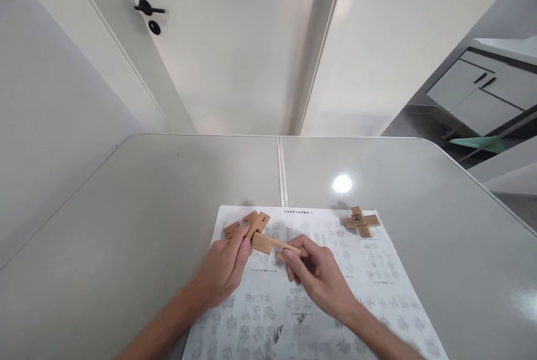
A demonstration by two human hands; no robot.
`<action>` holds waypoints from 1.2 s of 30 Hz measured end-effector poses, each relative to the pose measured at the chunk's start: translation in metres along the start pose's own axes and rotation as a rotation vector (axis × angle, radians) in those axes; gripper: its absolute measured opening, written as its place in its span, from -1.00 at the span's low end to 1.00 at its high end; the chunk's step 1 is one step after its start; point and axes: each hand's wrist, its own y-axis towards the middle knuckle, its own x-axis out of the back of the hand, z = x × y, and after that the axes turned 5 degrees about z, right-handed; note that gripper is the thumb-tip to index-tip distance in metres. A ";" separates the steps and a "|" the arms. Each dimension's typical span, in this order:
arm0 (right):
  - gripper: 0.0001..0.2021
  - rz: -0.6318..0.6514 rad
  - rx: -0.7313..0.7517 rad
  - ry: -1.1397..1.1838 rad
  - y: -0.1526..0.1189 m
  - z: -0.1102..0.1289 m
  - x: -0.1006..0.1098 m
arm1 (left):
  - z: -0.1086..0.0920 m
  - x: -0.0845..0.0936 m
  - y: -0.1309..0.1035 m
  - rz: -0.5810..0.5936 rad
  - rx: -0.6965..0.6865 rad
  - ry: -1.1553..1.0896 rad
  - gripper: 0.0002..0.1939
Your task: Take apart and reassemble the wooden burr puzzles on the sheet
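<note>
Several flat, notched wooden puzzle pieces meet between my hands, above a printed sheet (319, 293). My left hand (226, 265) is closed on a cluster of wooden puzzle pieces (259, 223); one carries a "2", and another end juts out to the left. In a pinch of thumb and fingers, my right hand (316, 273) holds a long wooden puzzle piece (279, 243), its far end touching the cluster. Whether the pieces interlock there cannot be made out. Farther right on the sheet sits a cross-shaped wooden puzzle (361, 222), marked "2" and "1", apart from both hands.
The sheet, covered in small diagrams, lies on a grey table (126, 226) with a seam down its middle. Past the far edge stands a white door (235, 41) with a black handle (149, 8). A white cabinet (482, 83) is at the right.
</note>
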 end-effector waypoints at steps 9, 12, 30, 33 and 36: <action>-0.60 -0.079 -0.040 0.097 0.002 0.006 -0.004 | 0.010 -0.010 -0.001 -0.062 -0.136 0.297 -0.51; -0.59 -0.078 -0.045 0.105 0.002 0.006 -0.005 | 0.010 -0.010 0.000 -0.066 -0.152 0.333 -0.46; -0.59 -0.063 -0.052 0.059 0.000 0.007 -0.007 | 0.009 -0.014 0.001 -0.078 -0.202 0.446 -0.35; -0.60 -0.061 -0.042 0.070 0.000 0.007 -0.009 | 0.009 -0.015 0.001 -0.066 -0.196 0.438 -0.34; -0.60 -0.048 -0.036 0.073 0.000 0.007 -0.009 | 0.010 -0.015 0.001 -0.081 -0.217 0.461 -0.33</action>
